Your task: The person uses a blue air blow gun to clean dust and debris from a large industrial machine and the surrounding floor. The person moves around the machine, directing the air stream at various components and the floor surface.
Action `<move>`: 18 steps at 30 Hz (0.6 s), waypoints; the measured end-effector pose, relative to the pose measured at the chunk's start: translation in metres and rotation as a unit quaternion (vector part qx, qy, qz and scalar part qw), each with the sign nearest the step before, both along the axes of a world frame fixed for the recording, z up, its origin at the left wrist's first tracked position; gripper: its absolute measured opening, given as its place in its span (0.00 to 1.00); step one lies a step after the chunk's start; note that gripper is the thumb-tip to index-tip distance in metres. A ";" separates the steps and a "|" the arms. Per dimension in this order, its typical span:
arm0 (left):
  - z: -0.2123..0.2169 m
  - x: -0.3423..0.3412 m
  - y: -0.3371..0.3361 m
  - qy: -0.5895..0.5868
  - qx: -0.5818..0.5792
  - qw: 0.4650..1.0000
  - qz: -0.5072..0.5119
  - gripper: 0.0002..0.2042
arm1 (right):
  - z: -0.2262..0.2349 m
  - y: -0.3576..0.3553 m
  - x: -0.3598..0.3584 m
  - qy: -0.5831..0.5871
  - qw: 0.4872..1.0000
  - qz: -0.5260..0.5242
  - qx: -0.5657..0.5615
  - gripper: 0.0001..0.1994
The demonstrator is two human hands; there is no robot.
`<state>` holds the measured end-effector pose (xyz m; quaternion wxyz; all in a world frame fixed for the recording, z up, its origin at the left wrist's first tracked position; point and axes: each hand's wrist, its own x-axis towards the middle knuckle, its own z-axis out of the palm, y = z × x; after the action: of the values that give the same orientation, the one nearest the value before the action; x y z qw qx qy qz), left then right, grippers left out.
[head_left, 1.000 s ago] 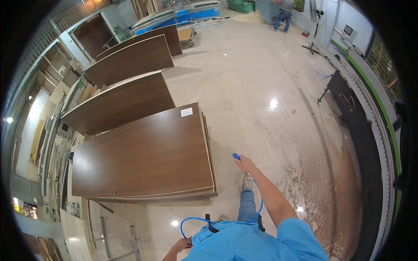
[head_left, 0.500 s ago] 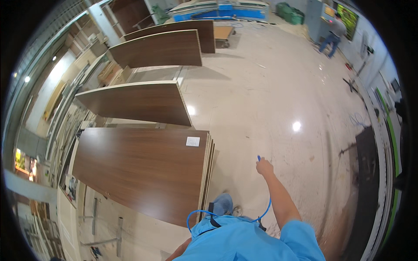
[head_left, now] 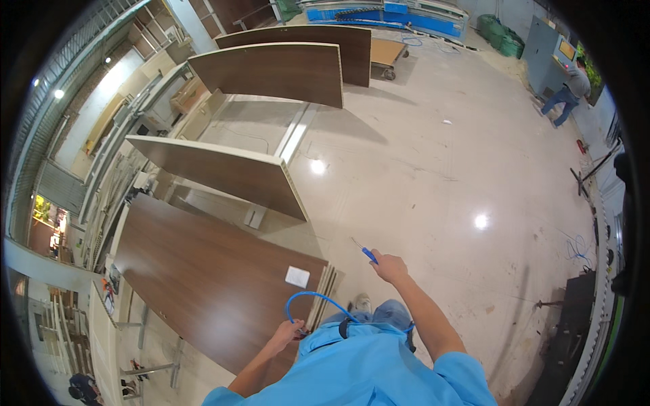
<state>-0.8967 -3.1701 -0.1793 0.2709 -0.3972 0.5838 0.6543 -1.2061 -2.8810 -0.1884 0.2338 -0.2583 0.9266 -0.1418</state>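
My right hand (head_left: 391, 268) is closed round a blue-handled tool (head_left: 370, 255) with a thin metal tip, held over the floor in front of me. The tip points away and to the left; its exact kind is unclear. My left hand (head_left: 287, 334) is by the near right corner of a stack of brown wood-grain panels (head_left: 203, 271). Its fingers are closed where a blue hose (head_left: 313, 294) comes down into them. That hose loops across in front of my waist. A white label (head_left: 296, 276) lies on the top panel, just beyond the left hand.
Three brown panels stand on edge farther off, the nearest panel (head_left: 223, 172) just past the stack. Behind them is a wheeled cart (head_left: 387, 53). A person (head_left: 572, 88) works at a grey cabinet (head_left: 544, 57) far right. A dark bench (head_left: 565, 338) lines the right side.
My left hand has risen into view and reached the hose by the stack's corner. The right hand has drawn leftward and nearer, bringing the tool's thin tip into sight. The view has shifted.
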 end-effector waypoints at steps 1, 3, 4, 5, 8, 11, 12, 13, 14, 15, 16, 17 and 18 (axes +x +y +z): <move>0.005 -0.029 -0.004 0.021 0.013 1.000 0.013 0.13 | -0.002 -0.005 -0.023 0.010 1.000 0.011 0.005 0.19; 0.008 -0.078 -0.012 0.052 0.026 0.998 0.024 0.13 | -0.011 -0.016 -0.061 0.020 0.999 0.034 0.020 0.20; 0.006 -0.107 -0.017 0.069 0.025 0.997 0.022 0.14 | -0.015 -0.023 -0.084 0.024 0.998 0.047 0.026 0.20; 0.004 -0.127 -0.018 0.076 0.012 0.997 0.015 0.14 | -0.019 -0.028 -0.106 0.032 0.997 0.060 0.031 0.21; 0.001 -0.197 -0.010 0.081 -0.003 0.997 0.005 0.15 | -0.024 -0.048 -0.172 0.046 0.996 0.074 0.028 0.21; -0.004 -0.255 0.003 0.080 -0.011 0.995 0.052 0.16 | -0.029 -0.068 -0.246 0.093 0.992 0.076 -0.022 0.22; -0.005 -0.274 0.008 0.071 -0.019 0.995 0.061 0.16 | -0.030 -0.071 -0.268 0.091 0.993 0.075 -0.029 0.22; -0.005 -0.296 0.011 0.055 -0.026 0.995 0.085 0.16 | -0.028 -0.077 -0.295 0.089 0.993 0.070 -0.030 0.22; -0.004 -0.316 0.014 0.040 -0.035 0.993 0.106 0.16 | -0.025 -0.085 -0.324 0.088 0.994 0.063 -0.032 0.21; -0.002 -0.332 0.016 0.021 -0.044 0.991 0.127 0.16 | -0.022 -0.090 -0.347 0.089 0.993 0.062 -0.037 0.21; 0.000 -0.350 0.016 0.024 -0.049 0.991 0.125 0.16 | -0.019 -0.095 -0.373 0.092 0.993 0.064 -0.039 0.21; 0.001 -0.370 0.011 0.039 -0.048 0.989 0.136 0.17 | -0.015 -0.100 -0.399 0.094 0.993 0.067 -0.033 0.21; 0.003 -0.381 0.011 0.049 -0.044 0.987 0.149 0.17 | -0.014 -0.104 -0.422 0.101 0.992 0.063 -0.043 0.21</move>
<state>-1.2778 -3.1587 -0.1761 0.1240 -0.4590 0.5586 0.6797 -1.6277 -2.9845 -0.2023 0.1358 -0.3389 0.9204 -0.1397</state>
